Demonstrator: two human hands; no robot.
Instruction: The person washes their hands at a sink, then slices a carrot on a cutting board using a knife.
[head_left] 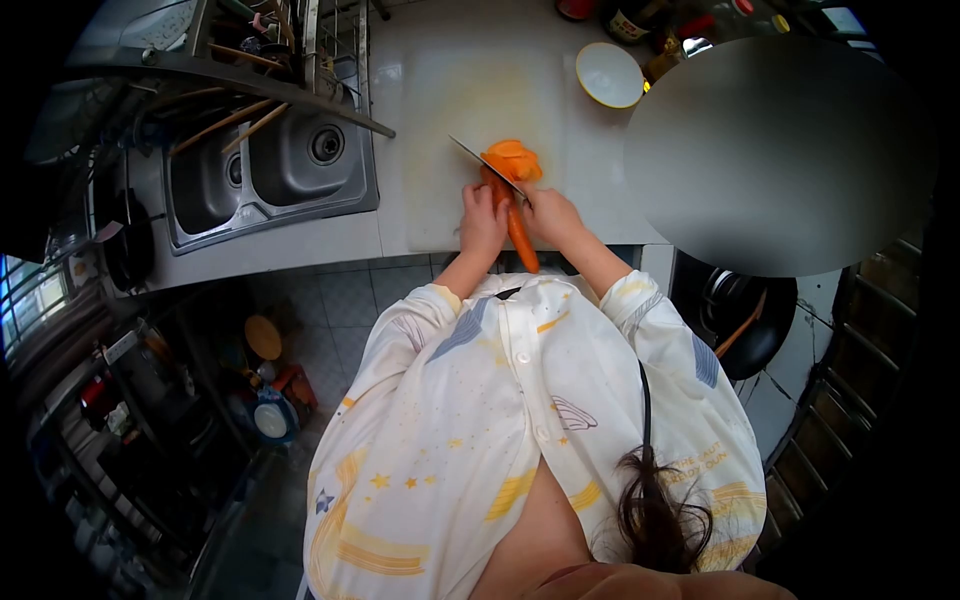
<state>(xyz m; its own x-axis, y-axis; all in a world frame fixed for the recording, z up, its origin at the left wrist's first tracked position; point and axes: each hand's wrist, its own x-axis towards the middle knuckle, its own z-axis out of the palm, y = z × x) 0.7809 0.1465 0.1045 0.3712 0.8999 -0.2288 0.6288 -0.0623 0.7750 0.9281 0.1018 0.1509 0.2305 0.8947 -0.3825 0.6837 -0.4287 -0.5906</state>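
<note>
The carrot [517, 240] is a deep reddish orange, while the slices [513, 157] are a brighter, lighter orange. The knife [468, 150] has a grey blade. The cutting board [430, 120] is whitish with a faint yellow tinge, and the counter [600, 215] is pale grey-white. A white bowl [610, 75] has a yellowish rim. The sink [275, 170] is silver grey, the pan [770, 345] black. The white shirt [490, 400] carries yellow stars, yellow bands and blue-grey striped patches.
</note>
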